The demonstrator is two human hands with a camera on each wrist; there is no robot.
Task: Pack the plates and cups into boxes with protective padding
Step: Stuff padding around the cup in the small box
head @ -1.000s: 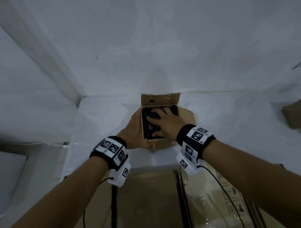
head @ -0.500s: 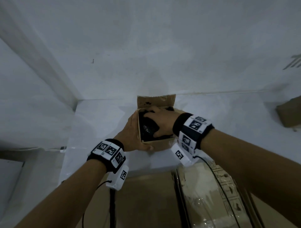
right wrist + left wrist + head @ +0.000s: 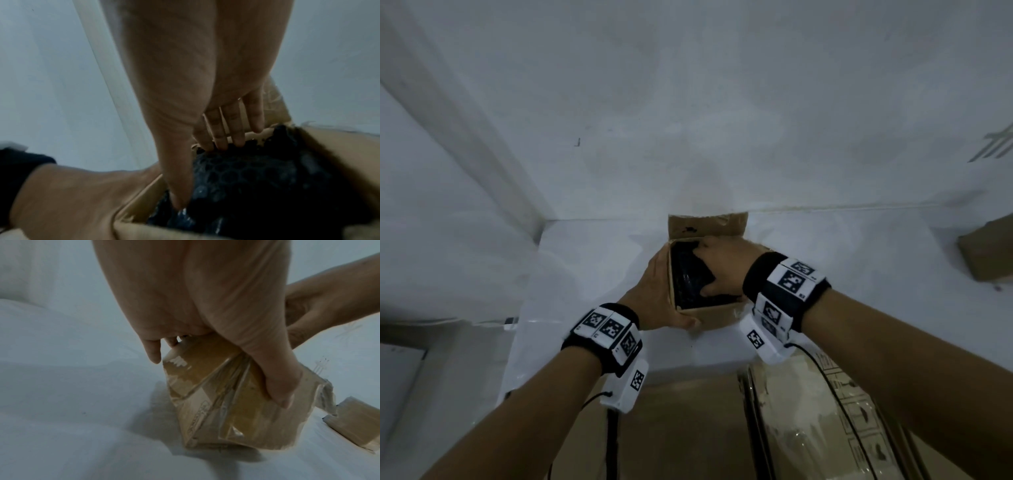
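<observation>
Your left hand [image 3: 655, 294] grips the small brown cardboard box [image 3: 717, 313] on the white table [image 3: 592, 260], steadying it. Your right hand [image 3: 722, 270], fingers extended, presses black bubble-wrap padding [image 3: 257, 178] into it, probably cushioning hidden crockery.

Seen from the wrist, the left hand [image 3: 205, 305] is gripping a small brown cardboard box [image 3: 226, 402] from above, thumb [image 3: 277, 382] curling down one taped side and fingers [image 3: 152, 350] wrapping the other. The box is sitting tilted on a white surface [image 3: 72, 402]. Glossy clear tape [image 3: 232, 386] is crossing its sides. The right hand [image 3: 320, 308] is reaching in from the right. Another cardboard piece [image 3: 355, 420] is lying just beside the box.
</observation>
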